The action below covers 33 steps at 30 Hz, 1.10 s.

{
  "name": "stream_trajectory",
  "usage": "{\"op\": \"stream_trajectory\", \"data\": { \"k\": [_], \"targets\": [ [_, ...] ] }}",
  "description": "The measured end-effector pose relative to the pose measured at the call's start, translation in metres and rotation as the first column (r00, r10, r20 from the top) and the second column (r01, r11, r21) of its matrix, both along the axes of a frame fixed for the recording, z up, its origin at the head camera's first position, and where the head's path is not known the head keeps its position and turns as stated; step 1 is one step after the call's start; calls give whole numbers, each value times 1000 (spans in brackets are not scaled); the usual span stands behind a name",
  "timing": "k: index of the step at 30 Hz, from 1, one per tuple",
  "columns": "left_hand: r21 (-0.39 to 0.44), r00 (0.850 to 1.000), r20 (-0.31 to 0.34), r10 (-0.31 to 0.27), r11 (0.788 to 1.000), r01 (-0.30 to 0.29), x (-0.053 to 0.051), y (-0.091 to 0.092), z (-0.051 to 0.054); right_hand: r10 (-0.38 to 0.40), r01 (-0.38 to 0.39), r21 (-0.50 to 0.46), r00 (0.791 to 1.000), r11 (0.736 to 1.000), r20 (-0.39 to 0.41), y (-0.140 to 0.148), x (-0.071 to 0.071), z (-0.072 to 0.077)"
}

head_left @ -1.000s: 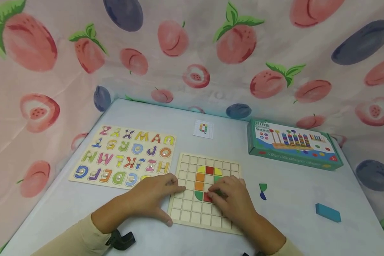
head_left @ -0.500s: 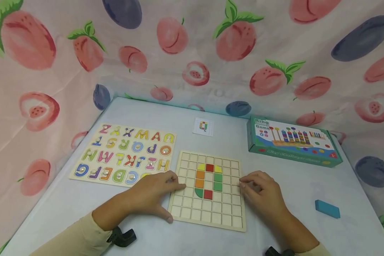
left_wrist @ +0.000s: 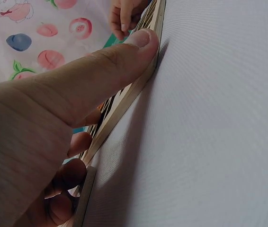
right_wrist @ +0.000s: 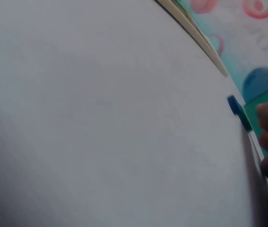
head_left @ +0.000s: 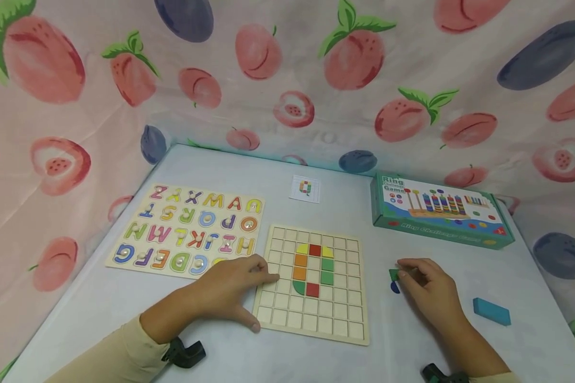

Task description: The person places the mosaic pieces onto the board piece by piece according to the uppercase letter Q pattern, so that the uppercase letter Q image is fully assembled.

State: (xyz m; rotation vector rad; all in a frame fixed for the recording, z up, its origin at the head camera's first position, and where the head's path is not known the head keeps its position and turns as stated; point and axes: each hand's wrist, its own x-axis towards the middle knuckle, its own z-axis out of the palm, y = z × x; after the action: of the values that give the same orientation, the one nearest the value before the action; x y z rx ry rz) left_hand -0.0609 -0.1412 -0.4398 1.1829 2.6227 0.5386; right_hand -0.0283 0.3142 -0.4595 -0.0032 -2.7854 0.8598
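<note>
My left hand (head_left: 227, 292) rests at the left edge of a wooden grid board (head_left: 278, 303), thumb and forefinger spread along its side. In the left wrist view, the thumb of that hand (left_wrist: 63, 90) lies along the board's rim (left_wrist: 120, 106). Red, yellow, orange and green tiles (head_left: 312, 290) form a ring in the grid. Right of the board, my right hand (head_left: 433, 292) reaches a green quarter-round tile (head_left: 393, 274), thumb at its right side and forefinger just above. A dark blue rounded tile (head_left: 395, 287) touches the green one's lower end.
An alphabet puzzle board (head_left: 187, 210) lies at left, partly under the left hand. A pattern card (head_left: 305, 189) sits behind the grid board. The green Ring Challenge Game box (head_left: 441, 213) stands at back right. A blue block (head_left: 491, 311) lies right of the right hand.
My right hand has left the red tile in the ring's lower row and moved right, off the board, to the two loose tiles. The left hand keeps its place.
</note>
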Motion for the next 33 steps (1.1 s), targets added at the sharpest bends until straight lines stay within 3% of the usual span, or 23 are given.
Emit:
{"op": "stream_trajectory", "data": {
  "k": [10, 15, 20, 28, 33],
  "targets": [
    [3, 1000, -10, 5, 1000, -5, 0, 1, 1, 78, -83, 75, 995, 994, 69, 12, -2, 1],
    [5, 1000, -7, 5, 1000, -5, 1, 1, 2, 83, -91, 81, 991, 993, 104, 13, -4, 4],
    [2, 1000, -9, 4, 1000, -4, 0, 2, 1, 58, -66, 46, 987, 997, 149, 15, -4, 10],
    [-19, 1000, -18, 2, 1000, -2, -1, 2, 0, 52, -55, 13, 986, 998, 158, 15, -4, 14],
    [-19, 1000, -10, 3, 1000, -3, 0, 1, 0, 82, -69, -78, 981, 995, 176, 0, -4, 21]
  ]
}}
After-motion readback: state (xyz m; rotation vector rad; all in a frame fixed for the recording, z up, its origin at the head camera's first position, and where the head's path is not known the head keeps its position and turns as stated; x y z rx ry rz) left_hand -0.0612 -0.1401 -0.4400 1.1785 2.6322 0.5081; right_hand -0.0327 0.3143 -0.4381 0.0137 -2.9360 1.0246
